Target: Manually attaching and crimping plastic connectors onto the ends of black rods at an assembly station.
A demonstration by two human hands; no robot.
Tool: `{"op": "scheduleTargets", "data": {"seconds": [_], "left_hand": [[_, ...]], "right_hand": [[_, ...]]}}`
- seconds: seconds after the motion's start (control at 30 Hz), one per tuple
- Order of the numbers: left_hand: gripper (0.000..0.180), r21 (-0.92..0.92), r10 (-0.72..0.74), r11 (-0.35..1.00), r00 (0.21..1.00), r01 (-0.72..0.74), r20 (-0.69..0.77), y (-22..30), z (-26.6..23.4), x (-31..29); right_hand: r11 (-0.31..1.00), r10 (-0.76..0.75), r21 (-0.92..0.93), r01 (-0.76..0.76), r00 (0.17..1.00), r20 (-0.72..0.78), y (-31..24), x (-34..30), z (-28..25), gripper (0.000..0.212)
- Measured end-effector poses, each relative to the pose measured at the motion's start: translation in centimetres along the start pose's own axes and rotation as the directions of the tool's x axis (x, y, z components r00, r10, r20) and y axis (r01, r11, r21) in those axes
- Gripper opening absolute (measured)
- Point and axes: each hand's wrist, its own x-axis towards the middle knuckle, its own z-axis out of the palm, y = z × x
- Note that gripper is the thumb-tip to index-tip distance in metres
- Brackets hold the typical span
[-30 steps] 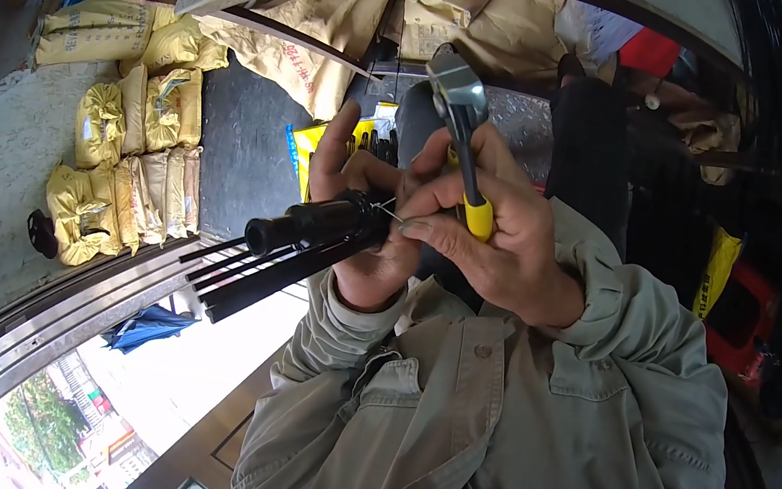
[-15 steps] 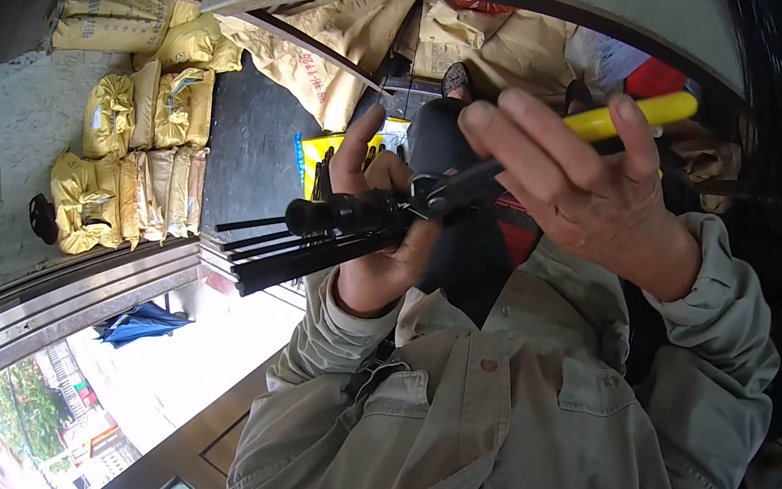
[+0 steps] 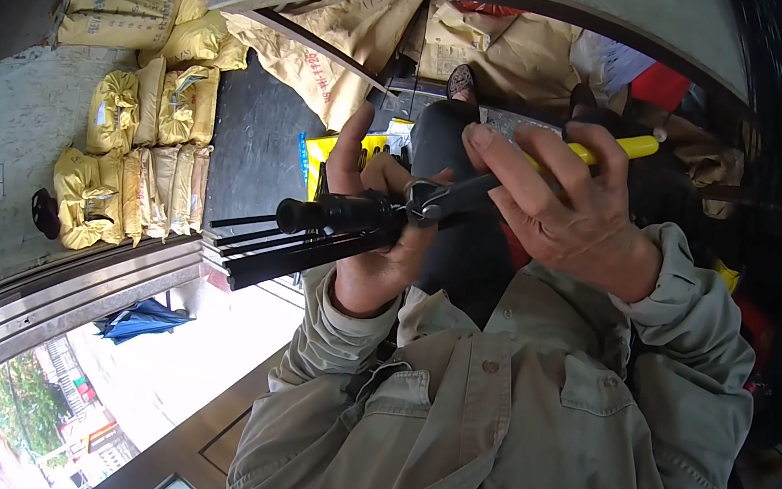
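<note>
Frame position: your black rod-and-tube frame (image 3: 335, 214) lies across the left palm, its free end pointing out to your left, its other end within the reach of the fingers.
Left hand: your left hand (image 3: 371, 280) is curled under and around that inner end, one digit standing up clear of the tube, the cuff just below the rods.
Rods: several thin black rods (image 3: 265, 264) run beside and below the thicker tube, spreading slightly toward their free tips.
Right hand: your right hand (image 3: 568, 210) is well to the right of the tube, fingers half-extended over the tool and bent round its grip; the force of that hold cannot be told.
Pliers: your yellow-handled pliers (image 3: 474, 194) slant from the right hand down to the frame's inner end, the head just beside the left fingers. Whether the jaws bite on anything cannot be made out.
Relation of frame to right hand: apart; the pliers span the gap between them.
Below the hands: your dark trouser leg (image 3: 457, 265), with a yellow packet (image 3: 322, 149) on the floor beyond the left fingers.
Left surroundings: yellow sacks (image 3: 102, 201) stand stacked against the wall; a blue umbrella (image 3: 142, 321) shows past the door track.
</note>
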Motion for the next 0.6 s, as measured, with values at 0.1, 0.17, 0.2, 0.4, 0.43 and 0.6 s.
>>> {"op": "scheduleTargets", "data": {"seconds": [0.1,0.17,0.2,0.4,0.43,0.6], "left_hand": [[0.080,0.007,0.004,1.000,0.999,-0.005,0.042,0.1,-0.2,-0.1],[0.079,-0.022,-0.002,1.000,0.996,0.005,0.094,0.4,0.0,-0.2],[0.079,-0.025,-0.014,1.000,0.996,0.016,0.085,0.9,-0.5,-0.2],[0.070,-0.003,-0.115,0.990,0.818,0.141,0.564,0.5,-2.0,0.5],[0.064,-0.134,0.028,0.989,0.811,0.062,0.585,0.1,-2.0,0.3],[0.064,-0.124,-0.028,0.987,0.865,0.104,0.500,-0.6,-1.5,-1.0]], "right_hand": [[0.994,-0.024,0.105,0.017,0.997,0.073,0.6,-0.1,-0.6,0.029],[0.968,-0.070,0.249,0.021,0.980,0.189,1.5,0.0,-1.7,0.029],[0.966,-0.073,0.258,0.020,0.977,0.200,1.9,0.5,-2.5,0.029],[0.519,-0.522,0.577,-0.631,0.300,0.798,6.0,4.4,-5.7,0.043],[0.516,-0.522,0.574,-0.636,0.299,0.799,6.0,4.3,-5.8,0.043],[0.116,-0.454,0.482,-0.868,0.386,0.803,5.3,1.8,-5.8,0.060]]}}
